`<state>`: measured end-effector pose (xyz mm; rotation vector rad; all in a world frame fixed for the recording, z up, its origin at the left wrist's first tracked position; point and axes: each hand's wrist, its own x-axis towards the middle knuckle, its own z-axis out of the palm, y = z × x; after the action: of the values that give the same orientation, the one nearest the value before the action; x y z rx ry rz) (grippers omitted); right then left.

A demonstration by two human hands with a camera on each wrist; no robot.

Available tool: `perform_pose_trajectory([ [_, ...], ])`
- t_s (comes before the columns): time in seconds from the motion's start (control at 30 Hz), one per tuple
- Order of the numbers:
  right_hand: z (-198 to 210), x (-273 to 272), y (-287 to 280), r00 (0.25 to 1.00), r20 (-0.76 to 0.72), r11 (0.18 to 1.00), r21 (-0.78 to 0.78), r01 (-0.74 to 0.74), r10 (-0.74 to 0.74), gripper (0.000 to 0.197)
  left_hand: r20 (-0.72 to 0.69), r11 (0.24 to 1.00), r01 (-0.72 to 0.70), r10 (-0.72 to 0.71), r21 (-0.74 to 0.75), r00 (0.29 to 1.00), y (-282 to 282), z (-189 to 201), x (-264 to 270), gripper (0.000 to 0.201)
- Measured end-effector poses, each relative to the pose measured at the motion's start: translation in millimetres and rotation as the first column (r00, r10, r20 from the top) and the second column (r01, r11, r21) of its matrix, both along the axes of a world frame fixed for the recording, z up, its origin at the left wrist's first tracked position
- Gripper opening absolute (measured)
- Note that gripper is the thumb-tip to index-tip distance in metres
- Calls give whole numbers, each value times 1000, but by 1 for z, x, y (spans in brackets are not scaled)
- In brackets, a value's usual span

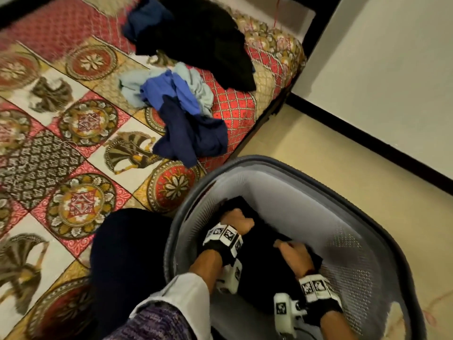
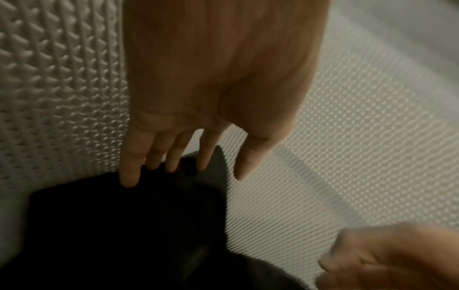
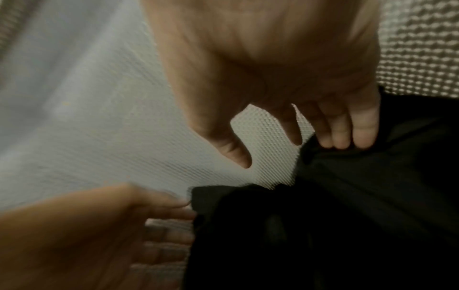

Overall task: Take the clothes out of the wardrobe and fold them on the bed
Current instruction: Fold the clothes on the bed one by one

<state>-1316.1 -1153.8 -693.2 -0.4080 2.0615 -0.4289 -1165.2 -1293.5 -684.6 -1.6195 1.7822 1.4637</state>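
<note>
Hands: two, both inside one grey basket [image 1: 362,192]. Left hand [image 1: 236,218] and right hand [image 1: 293,256], fingers extended, touching one black garment [image 1: 262,271]. Bed [image 1: 73,143]: three clothes piles.

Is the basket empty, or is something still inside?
Not empty. A black garment lies inside the gray laundry basket, with the left hand and right hand reaching onto it.

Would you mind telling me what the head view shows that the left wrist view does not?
Only the head view shows the bed with its patterned cover, the blue clothes and a black garment lying on it, the floor, and the basket's rim. Only the left wrist view shows the left hand's fingers straight, tips on the dark cloth. Both show the left hand, the right hand, that cloth and the basket's mesh wall.
</note>
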Motion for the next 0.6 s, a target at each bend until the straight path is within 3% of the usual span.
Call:
perform_pose_trajectory([
  [0.07, 36, 4, -19, 1000, 8, 976, -218, -18, 20, 18, -113, 1000, -14, 11, -24, 993, -7, 31, -9, 50],
  [0.13, 81, 12, -45, 998, -16, 921, -384, -59, 58, 23, -304, 998, -33, 15, -55, 953, -17, 71, -13, 43],
  [0.23, 161, 29, -97, 996, -70, 765, -638, -90, 58, 26, -623, 976, -186, 78, -111, 778, -52, 138, 0, 16],
  [0.3, 195, 41, -134, 997, -43, 682, -727, -80, 72, 17, -691, 918, -381, 205, -110, 693, -90, 172, 25, 13],
  [0.4, 213, 69, -205, 982, -77, 645, -744, -173, 174, 9, -644, 685, -686, 414, -244, 643, -157, 175, 84, 14],
  [0.43, 207, 77, -231, 971, -114, 652, -723, -227, 212, 7, -604, 615, -729, 469, -300, 644, -173, 169, 101, 20],
  [0.47, 201, 87, -258, 960, -141, 670, -691, -272, 244, 10, -545, 600, -737, 523, -312, 656, -186, 164, 117, 27],
  [0.53, 184, 105, -306, 939, -101, 742, -587, -324, 330, 24, -449, 673, -718, 595, -175, 667, -198, 145, 132, 27],
  [0.6, 169, 128, -336, 895, -4, 791, -466, -397, 447, 14, -343, 793, -606, 552, -66, 760, -212, 97, 136, 37],
])
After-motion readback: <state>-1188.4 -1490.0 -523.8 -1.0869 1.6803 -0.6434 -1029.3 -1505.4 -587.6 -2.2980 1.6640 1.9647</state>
